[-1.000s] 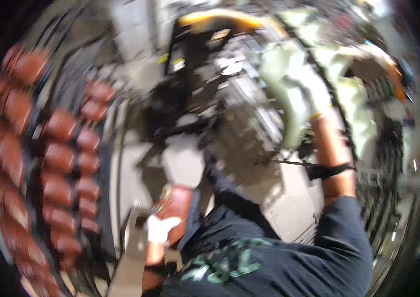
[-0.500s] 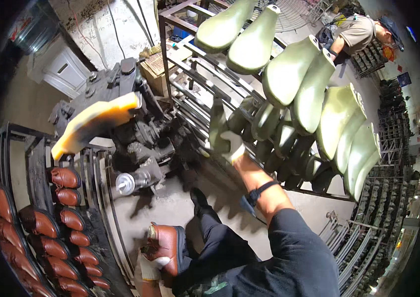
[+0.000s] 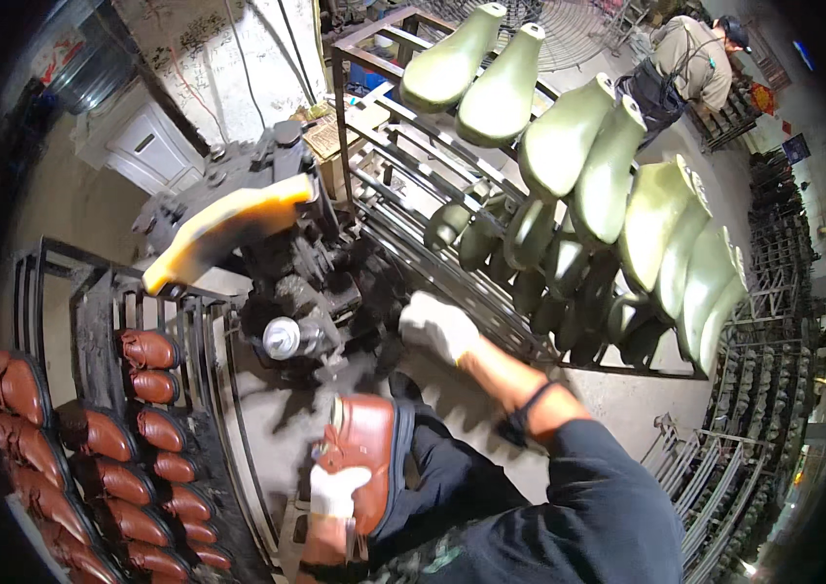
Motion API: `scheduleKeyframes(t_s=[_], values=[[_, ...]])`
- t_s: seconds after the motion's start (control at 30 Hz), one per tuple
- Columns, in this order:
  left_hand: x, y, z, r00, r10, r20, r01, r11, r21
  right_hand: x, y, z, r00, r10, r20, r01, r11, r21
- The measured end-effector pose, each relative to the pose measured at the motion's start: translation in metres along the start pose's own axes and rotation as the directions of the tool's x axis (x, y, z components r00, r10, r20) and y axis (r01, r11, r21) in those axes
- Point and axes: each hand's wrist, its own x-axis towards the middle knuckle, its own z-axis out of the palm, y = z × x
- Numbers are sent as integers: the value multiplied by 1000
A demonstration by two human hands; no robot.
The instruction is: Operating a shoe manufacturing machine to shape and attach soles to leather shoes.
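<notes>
My left hand (image 3: 335,492), in a white glove, grips a brown leather lace-up shoe (image 3: 366,443) low in front of me. The thumb lies across its upper, and its black sole faces right, towards my dark trouser leg. My right hand (image 3: 437,327), also gloved, is in the air between the dark machine (image 3: 311,292) and the metal rack. Its back is towards me and its fingers are turned under, out of sight; nothing shows in it. Shiny green shoe lasts (image 3: 569,136) line the top of the rack (image 3: 362,146), with more hanging below, including a darker last (image 3: 447,226).
At left, another rack (image 3: 92,321) bears rows of brown shoes (image 3: 12,384). A yellow-orange curved guard (image 3: 228,229) and a round metal end (image 3: 281,338) jut from the machine. Beyond the lasts a person (image 3: 690,68) bends forward. Metal rails (image 3: 700,482) stand at lower right.
My right hand has left the darker last at the rack and come down towards me. My left hand has brought the shoe up and to the right. The view has shifted slightly.
</notes>
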Motion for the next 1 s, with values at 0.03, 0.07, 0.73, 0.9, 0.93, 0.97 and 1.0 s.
scheduleKeyframes(t_s=[0.03,0.07,0.73,0.9,0.93,0.97,1.0], values=[[-12,18,10,997,67,28,-62,990,-127,-28,-59,58,999,2,40,-3,1000,17],[-16,39,30,986,144,83,-118,958,-262,-72,-133,108,910,409,73,-382,755,533],[-30,72,-27,959,255,122,-276,939,204,-23,-458,227,941,-281,-190,-65,401,-914],[-53,184,65,685,718,128,-727,686,42,10,-452,268,962,-236,-140,-116,110,-987],[-61,201,74,674,735,71,-736,676,-15,16,-454,278,974,-190,-122,-101,118,-988],[-57,212,82,645,762,51,-758,631,163,15,-465,284,993,-82,-83,-68,165,-984],[-54,214,90,620,783,47,-747,572,338,13,-461,274,999,-43,0,8,190,-982]])
